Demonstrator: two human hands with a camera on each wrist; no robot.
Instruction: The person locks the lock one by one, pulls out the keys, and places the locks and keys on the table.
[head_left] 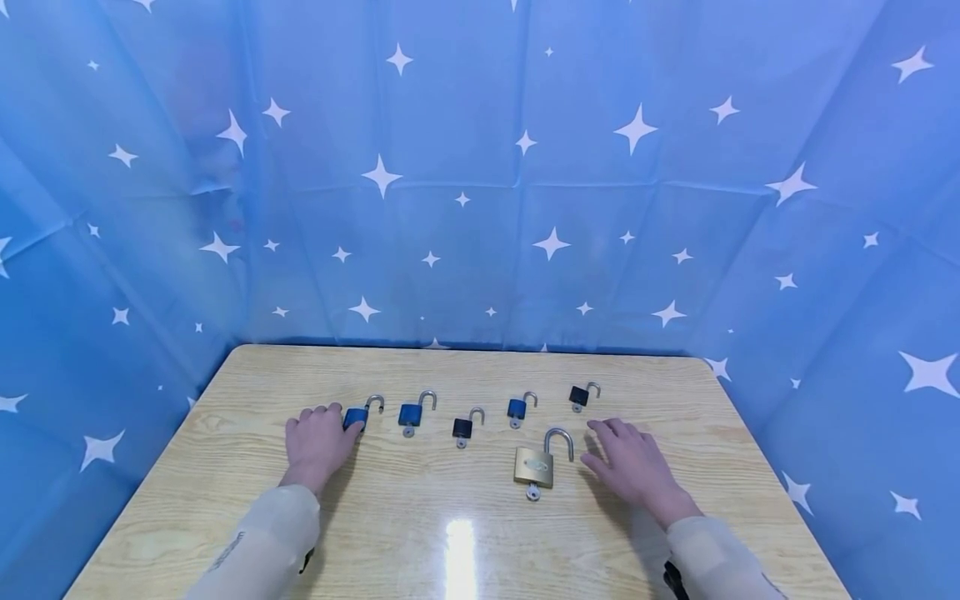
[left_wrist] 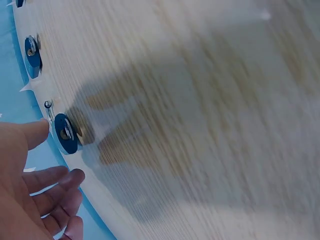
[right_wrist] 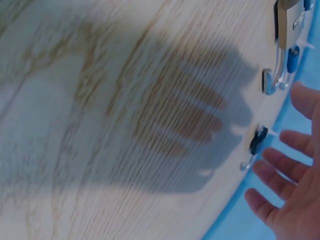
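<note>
My left hand, fingers parted, frames the small blue, block-shaped metal padlock nearest the left edge of the pale wood-grained desk; I cannot tell whether they touch. My right hand, loosely open and empty, is beside the large brass-coloured padlock. Their wide spacing presumably gives fingers room.

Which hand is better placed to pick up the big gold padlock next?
Probably the right hand: it's open, right beside the gold padlock, and holds nothing. The left hand is farther away, by the leftmost blue padlock.
</note>
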